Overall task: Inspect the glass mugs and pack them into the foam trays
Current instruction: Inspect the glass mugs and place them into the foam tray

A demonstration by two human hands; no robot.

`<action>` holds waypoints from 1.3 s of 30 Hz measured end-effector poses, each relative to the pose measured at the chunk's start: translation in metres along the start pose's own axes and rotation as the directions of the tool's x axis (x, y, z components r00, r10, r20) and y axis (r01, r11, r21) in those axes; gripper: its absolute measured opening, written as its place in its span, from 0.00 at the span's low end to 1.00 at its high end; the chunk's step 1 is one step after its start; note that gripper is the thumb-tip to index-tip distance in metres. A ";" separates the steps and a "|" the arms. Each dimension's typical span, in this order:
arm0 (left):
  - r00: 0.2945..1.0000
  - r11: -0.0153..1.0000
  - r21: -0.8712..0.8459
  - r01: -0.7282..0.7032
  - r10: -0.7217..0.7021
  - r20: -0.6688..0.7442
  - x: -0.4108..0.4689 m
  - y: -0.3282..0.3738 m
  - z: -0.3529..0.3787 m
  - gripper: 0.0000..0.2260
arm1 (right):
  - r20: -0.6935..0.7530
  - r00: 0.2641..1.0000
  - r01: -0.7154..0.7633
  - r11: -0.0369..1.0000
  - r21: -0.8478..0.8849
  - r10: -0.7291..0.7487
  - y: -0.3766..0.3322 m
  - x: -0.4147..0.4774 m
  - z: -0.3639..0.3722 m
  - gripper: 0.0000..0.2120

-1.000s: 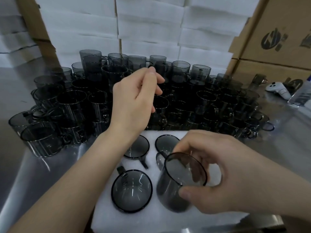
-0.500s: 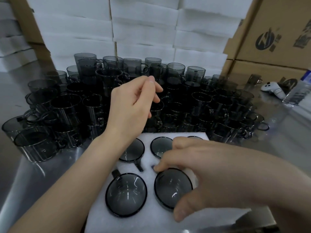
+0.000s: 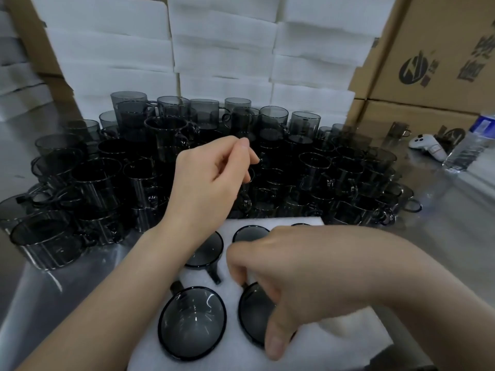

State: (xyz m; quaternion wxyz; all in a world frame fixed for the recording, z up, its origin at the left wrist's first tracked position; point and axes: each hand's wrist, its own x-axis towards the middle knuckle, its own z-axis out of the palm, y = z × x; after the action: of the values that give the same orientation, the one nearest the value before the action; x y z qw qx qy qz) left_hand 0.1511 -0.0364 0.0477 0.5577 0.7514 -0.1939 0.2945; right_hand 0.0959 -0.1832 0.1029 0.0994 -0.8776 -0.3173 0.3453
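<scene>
Right hand (image 3: 308, 277) is curled round the near-right mug (image 3: 254, 314), thumb on its near rim, fingers over the far side. The mug sits low in the near-right pocket of the foam tray (image 3: 334, 346); its handle is hidden, so seating can't be confirmed. Left hand (image 3: 211, 178) hovers just beyond the tray's far edge over the loose mugs (image 3: 334, 178), fingers curled; can't tell if it pinches one. The near-left mug (image 3: 191, 322) and the far-row mugs are already in their pockets. Risks: a handle off its slot could leave the mug cocked, and pushing down could chip the glass or tear the foam. The left hand working in a tight pile could tip or knock mugs together.
</scene>
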 end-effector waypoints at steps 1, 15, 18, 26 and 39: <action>1.000 1.000 0.006 -0.003 0.003 0.003 0.000 0.000 0.000 0.15 | -0.016 1.000 0.009 1.000 -0.013 -0.010 0.003 -0.002 -0.003 0.20; 0.983 0.989 0.140 -0.044 0.018 0.184 -0.001 -0.008 0.001 0.08 | -0.843 0.356 -0.608 0.785 0.119 0.403 0.097 0.046 -0.049 0.06; 0.981 0.982 0.179 -0.060 0.026 0.192 -0.002 -0.007 0.001 0.08 | -0.877 0.323 -0.539 0.831 0.137 0.355 0.086 0.036 -0.049 0.02; 0.980 0.945 0.292 -0.144 0.095 0.176 0.004 -0.006 0.001 0.40 | -0.961 0.273 0.127 0.992 -0.008 -0.042 0.027 0.030 -0.053 0.10; 0.991 0.932 0.336 -0.136 0.130 0.040 0.008 -0.015 0.000 0.29 | -0.927 0.373 0.741 0.611 0.279 -0.031 0.058 0.076 -0.039 0.22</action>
State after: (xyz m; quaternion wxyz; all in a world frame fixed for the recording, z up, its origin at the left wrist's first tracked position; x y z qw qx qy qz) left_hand 0.1665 -0.0311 0.0421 0.3978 0.8234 -0.1958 0.3541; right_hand 0.1932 -0.1795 0.0678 0.6351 -0.7100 -0.2908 -0.0898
